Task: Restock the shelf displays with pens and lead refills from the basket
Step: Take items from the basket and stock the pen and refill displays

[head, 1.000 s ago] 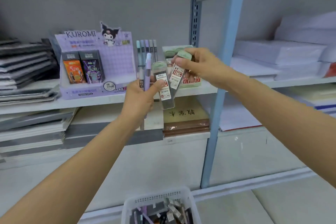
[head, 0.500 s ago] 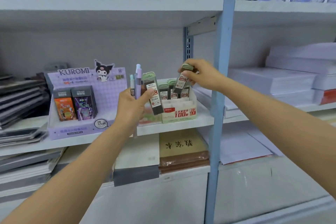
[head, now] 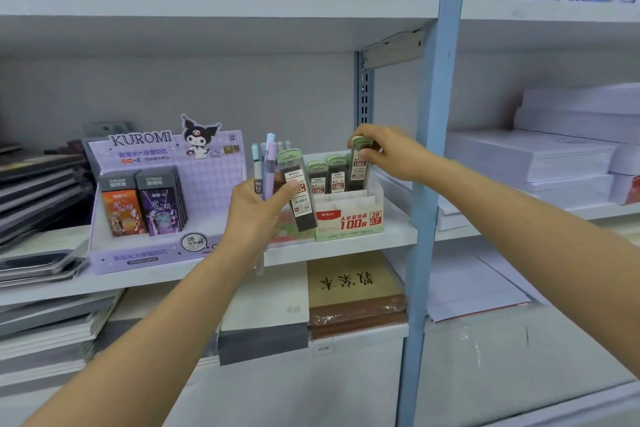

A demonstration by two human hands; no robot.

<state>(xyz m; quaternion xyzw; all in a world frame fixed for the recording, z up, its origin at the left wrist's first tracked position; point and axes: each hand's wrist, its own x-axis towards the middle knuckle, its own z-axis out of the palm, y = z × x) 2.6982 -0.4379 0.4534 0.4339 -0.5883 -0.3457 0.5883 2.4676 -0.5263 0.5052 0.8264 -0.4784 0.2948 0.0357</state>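
**Lead refill going into the 0.7 display box**

Head view: the step in hand looks like slotting one refill into its display. The right hand (head: pixel 391 152) pinches the green cap of a lead refill case (head: pixel 359 166), which stands nearly upright at the right end of the back row of the display box (head: pixel 349 222) on the middle shelf (head: pixel 346 248), just beside the cases already standing there. Whether its foot has reached the bottom of the slot cannot be told.

The left hand (head: pixel 256 215) waits just left of the box, its fingers curled round a second refill case (head: pixel 298 192) and a few pens (head: pixel 269 163), thumb pressed on the case's label.

The next move probably calls for pushing the case straight down until it stands level with its neighbours, then letting go without tipping them.

The case is slim and dark, with a pale green cap and a white and red label. The basket is out of view
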